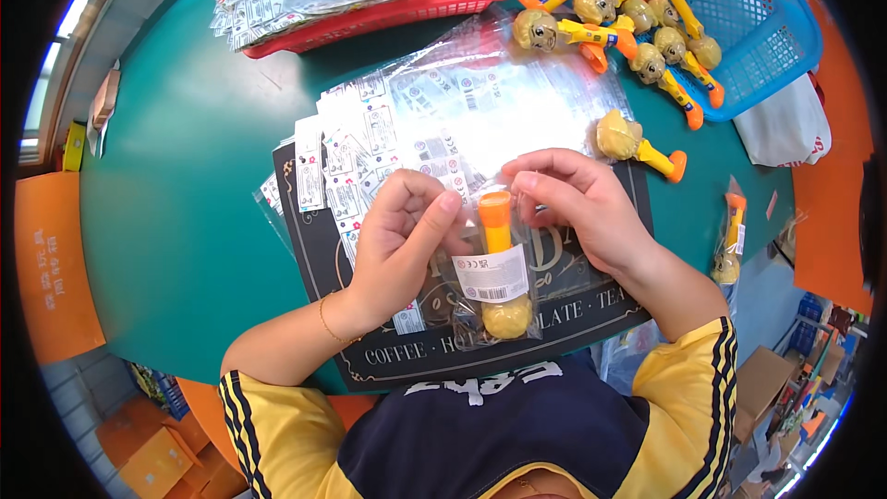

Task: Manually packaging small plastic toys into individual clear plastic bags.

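In front of my chest, a doll point(500, 238) with yellow legs and orange feet lies inside a clear plastic bag point(462, 319), its blond head toward me. A white printed label point(492, 275) crosses its middle. My left hand point(407, 231) is closed at the bag's upper left, thumb and fingers pinching the film. On the upper right edge my right hand point(577, 199) pinches too, thumb against forefinger, near the orange feet. Beneath lie a dark printed mat point(319, 314) and a stack of flat clear bags point(517, 102). One loose doll point(637, 143) rests right of the stack.
A red basket point(388, 18) at the back holds labelled bags. The blue basket point(753, 28) at the far right has several dolls heaped at its near side. A bagged doll point(730, 240) lies by the green table's point(185, 222) right edge, near a white bag point(785, 125).
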Demonstrator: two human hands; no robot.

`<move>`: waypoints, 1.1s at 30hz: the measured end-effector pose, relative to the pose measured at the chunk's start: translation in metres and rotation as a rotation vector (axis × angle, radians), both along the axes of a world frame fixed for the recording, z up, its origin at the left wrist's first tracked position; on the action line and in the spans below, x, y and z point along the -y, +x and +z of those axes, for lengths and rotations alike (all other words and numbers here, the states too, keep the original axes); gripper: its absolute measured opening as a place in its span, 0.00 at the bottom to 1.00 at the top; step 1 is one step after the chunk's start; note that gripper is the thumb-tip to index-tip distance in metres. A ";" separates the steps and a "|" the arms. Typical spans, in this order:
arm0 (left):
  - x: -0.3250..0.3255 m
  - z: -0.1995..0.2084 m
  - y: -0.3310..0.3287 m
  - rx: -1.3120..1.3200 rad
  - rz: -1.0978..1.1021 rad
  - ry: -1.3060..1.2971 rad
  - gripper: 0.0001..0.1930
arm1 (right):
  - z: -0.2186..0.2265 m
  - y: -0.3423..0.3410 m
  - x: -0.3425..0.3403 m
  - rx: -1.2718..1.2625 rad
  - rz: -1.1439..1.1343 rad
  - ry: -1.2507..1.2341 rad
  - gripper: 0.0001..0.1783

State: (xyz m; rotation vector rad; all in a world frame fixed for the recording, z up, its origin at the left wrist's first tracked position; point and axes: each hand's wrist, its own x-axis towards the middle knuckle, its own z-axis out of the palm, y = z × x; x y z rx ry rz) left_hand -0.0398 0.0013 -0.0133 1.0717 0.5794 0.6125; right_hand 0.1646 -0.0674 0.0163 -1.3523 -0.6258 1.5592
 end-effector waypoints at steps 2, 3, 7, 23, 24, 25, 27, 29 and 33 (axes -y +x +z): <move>0.000 0.000 0.001 0.056 -0.037 0.010 0.05 | -0.002 -0.001 -0.001 -0.055 -0.008 0.014 0.09; 0.001 0.004 0.004 0.061 -0.009 -0.007 0.06 | -0.003 -0.001 -0.001 -0.109 -0.018 0.031 0.07; 0.000 0.001 0.003 0.060 -0.027 -0.012 0.07 | -0.005 0.001 0.000 -0.081 0.026 0.024 0.05; 0.002 0.006 0.004 0.066 0.016 -0.073 0.07 | -0.007 0.000 0.000 -0.283 0.009 0.017 0.04; 0.002 0.005 0.004 0.033 0.020 -0.031 0.06 | -0.005 0.000 -0.001 -0.289 0.027 -0.019 0.06; 0.002 0.004 0.004 0.000 0.025 0.010 0.06 | -0.003 0.000 -0.001 -0.289 0.028 -0.020 0.06; 0.002 0.004 0.005 0.009 0.021 0.013 0.05 | -0.001 -0.001 -0.002 -0.306 0.014 -0.070 0.07; 0.002 0.004 0.005 0.020 0.016 0.016 0.05 | -0.008 0.001 -0.001 -0.273 0.030 -0.028 0.07; 0.002 0.008 0.004 0.033 0.018 -0.046 0.06 | -0.008 0.001 -0.001 -0.170 -0.013 0.068 0.08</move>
